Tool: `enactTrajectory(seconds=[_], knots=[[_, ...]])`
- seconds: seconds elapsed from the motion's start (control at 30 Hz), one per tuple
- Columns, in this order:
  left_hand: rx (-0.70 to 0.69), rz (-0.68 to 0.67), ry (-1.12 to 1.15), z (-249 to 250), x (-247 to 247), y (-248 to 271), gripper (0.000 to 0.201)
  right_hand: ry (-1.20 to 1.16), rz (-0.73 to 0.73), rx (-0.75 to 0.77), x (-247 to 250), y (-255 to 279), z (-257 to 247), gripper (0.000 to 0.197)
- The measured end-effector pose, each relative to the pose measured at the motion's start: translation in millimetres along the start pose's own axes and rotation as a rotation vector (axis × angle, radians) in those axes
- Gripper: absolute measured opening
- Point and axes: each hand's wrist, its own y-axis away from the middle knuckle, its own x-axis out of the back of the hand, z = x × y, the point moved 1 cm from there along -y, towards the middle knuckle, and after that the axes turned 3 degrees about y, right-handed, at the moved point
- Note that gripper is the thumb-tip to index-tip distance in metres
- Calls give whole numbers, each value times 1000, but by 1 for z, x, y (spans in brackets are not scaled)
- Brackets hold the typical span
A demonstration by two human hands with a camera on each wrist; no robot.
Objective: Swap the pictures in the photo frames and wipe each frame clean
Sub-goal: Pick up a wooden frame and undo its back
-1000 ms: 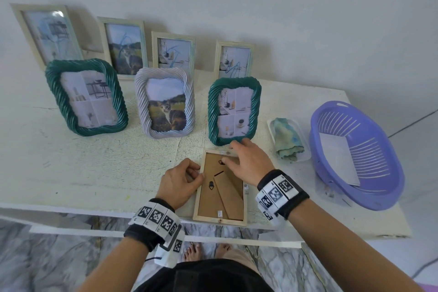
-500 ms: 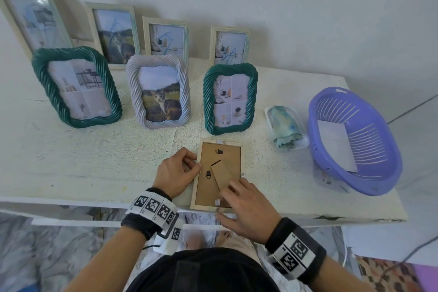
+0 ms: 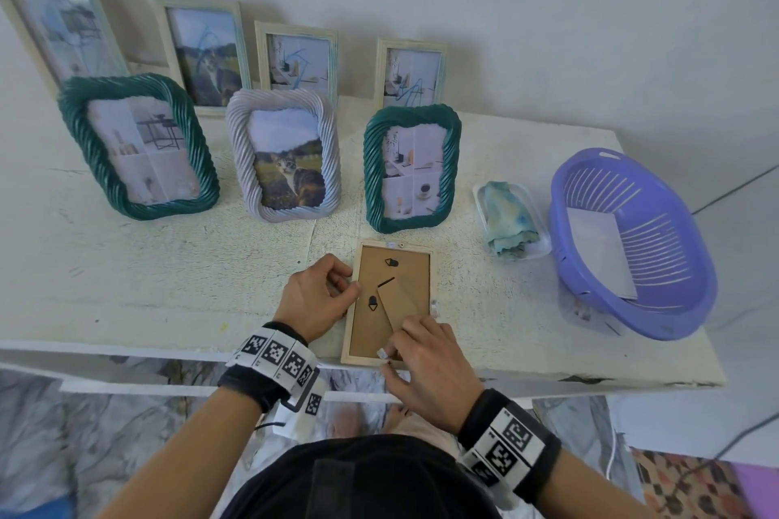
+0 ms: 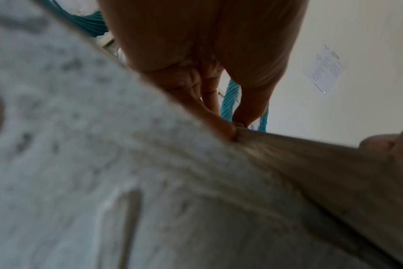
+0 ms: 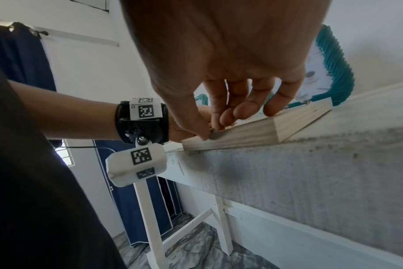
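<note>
**Wooden frame face down at the near edge, both hands on it**

The wooden frame [image 3: 390,303] lies face down on the worktop [image 3: 168,265], brown backing up, long axis running near-to-far, its near end right at the worktop's edge; the fold-out stand lies slanted across the backing; right hand [image 3: 425,367] is at the near end, fingers curled, thumb and fingertips [image 5: 228,116] pinching at the bottom rail, looks like it's working a backing tab there; left hand [image 3: 316,299] is curled against the left rail, steadying it I'd guess; just beyond the far end stands a green rope frame [image 3: 411,169], so not much room to slide that way; cloth [image 3: 508,219] in its tray and the purple basket [image 3: 632,244] sit to the right, well apart.
</note>
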Motion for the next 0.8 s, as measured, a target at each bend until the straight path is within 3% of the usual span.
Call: enactTrajectory(seconds=[0.13, 0.3, 0.5, 0.63, 0.8], knots=[[-12, 17, -14, 0, -2, 2, 14, 105, -33, 156, 1, 0, 0, 9], [-19, 11, 54, -3, -2, 3, 15, 211, -88, 256, 11, -4, 0, 12], [-118, -70, 148, -10, 4, 9, 23, 203, -8, -66, 26, -19, 5, 36], [-127, -94, 184, -11, 6, 9, 26, 279, -19, -169, 25, -31, 0, 33], [-117, -107, 233, -11, 7, 10, 29, 116, -3, -234, 22, -39, -3, 29]])
